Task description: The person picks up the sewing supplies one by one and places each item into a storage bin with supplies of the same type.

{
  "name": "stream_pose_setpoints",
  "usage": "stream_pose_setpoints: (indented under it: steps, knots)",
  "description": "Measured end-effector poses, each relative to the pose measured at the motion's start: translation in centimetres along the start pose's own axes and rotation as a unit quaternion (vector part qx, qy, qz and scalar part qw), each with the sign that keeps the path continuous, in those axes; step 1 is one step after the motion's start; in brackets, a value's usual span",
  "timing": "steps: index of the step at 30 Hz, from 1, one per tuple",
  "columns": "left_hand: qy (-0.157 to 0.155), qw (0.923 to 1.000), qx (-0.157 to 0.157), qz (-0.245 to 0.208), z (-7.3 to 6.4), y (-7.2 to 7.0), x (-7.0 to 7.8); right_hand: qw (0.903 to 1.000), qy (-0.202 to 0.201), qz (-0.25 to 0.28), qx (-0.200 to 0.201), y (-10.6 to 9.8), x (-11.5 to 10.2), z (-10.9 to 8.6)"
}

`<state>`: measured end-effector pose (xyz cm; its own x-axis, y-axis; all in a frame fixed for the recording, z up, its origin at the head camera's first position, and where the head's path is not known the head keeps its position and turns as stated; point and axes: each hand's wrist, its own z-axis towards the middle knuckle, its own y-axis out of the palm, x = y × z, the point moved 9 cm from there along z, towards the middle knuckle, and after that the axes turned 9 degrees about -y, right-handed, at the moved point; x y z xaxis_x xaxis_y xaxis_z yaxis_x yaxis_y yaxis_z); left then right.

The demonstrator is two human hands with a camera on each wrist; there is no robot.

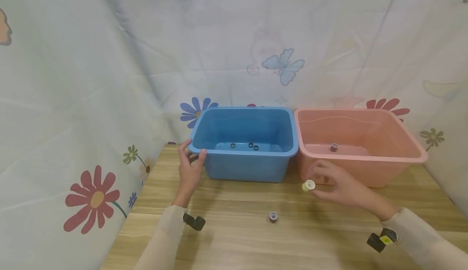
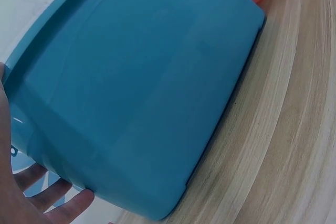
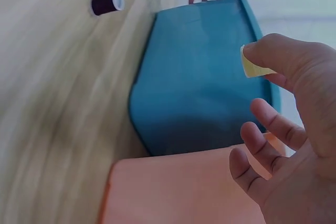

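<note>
My left hand (image 1: 191, 172) holds the near left corner of a blue plastic bin (image 1: 245, 166), thumb at the rim, with fingers (image 2: 71, 206) against the bin's side in the left wrist view. In front of the pink bin (image 1: 395, 168), my right hand (image 1: 340, 184) pinches a small pale-yellow thread spool (image 1: 308, 185) between thumb and index finger. The other fingers (image 3: 260, 142) stay loosely bent beside it in the right wrist view. A dark purple thread spool (image 1: 273, 217) stands on the wooden table, left of the right hand and nearer to me.
Three small dark ring-like pieces (image 1: 250, 145) lie on the blue bin's floor; their kind is unclear. One purplish spool (image 1: 334, 147) is inside the pink bin. Both bins stand side by side on the wooden table (image 1: 234, 237), before a patterned curtain (image 1: 219, 38).
</note>
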<state>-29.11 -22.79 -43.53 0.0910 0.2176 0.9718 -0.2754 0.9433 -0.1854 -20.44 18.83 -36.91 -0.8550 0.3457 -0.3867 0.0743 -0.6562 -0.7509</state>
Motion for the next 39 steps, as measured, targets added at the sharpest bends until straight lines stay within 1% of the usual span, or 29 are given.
stream_pose_setpoints:
  steps: [7,14,18,21,26,29,32,34,35,37,39]
  knots:
    - [0.006,1.0000,0.002,-0.002,0.1,0.0,0.5,0.9996,-0.006,-0.028,-0.007,-1.9,-0.5,1.3]
    - [0.009,1.0000,0.002,0.000,0.1,0.0,0.5,0.9971,0.042,-0.055,-0.033,-3.7,-0.2,2.4]
    - [0.007,1.0000,0.005,0.002,0.2,-0.1,0.4,0.9967,0.035,-0.068,-0.028,-5.0,-0.4,3.4]
    - [0.007,1.0000,0.006,0.002,0.1,-0.1,0.3,0.9976,0.029,-0.060,-0.020,-6.0,-0.3,4.2]
    - [0.005,1.0000,0.003,0.000,0.1,-0.1,0.2,0.9978,0.032,-0.057,-0.014,-7.5,0.3,5.0]
    - [0.002,1.0000,0.003,-0.001,0.1,-0.1,0.2,0.9952,0.051,-0.079,-0.027,-8.3,0.9,5.2]
    - [0.003,1.0000,0.006,0.001,0.0,-0.1,0.3,0.9915,0.085,-0.087,-0.046,-9.1,1.6,5.4]
    - [0.004,1.0000,0.008,0.002,0.0,-0.1,0.4,0.9875,0.106,-0.098,-0.063,-9.4,2.0,5.6]
    - [0.005,1.0000,0.008,0.003,0.0,-0.1,0.4,0.9845,0.115,-0.112,-0.072,-9.6,2.1,5.8]
    - [0.006,0.9999,0.007,0.004,0.0,-0.1,0.4,0.9796,0.138,-0.117,-0.089,-10.0,2.6,5.9]
    - [0.005,1.0000,0.006,0.003,0.0,-0.1,0.3,0.9763,0.163,-0.105,-0.096,-10.2,3.1,6.0]
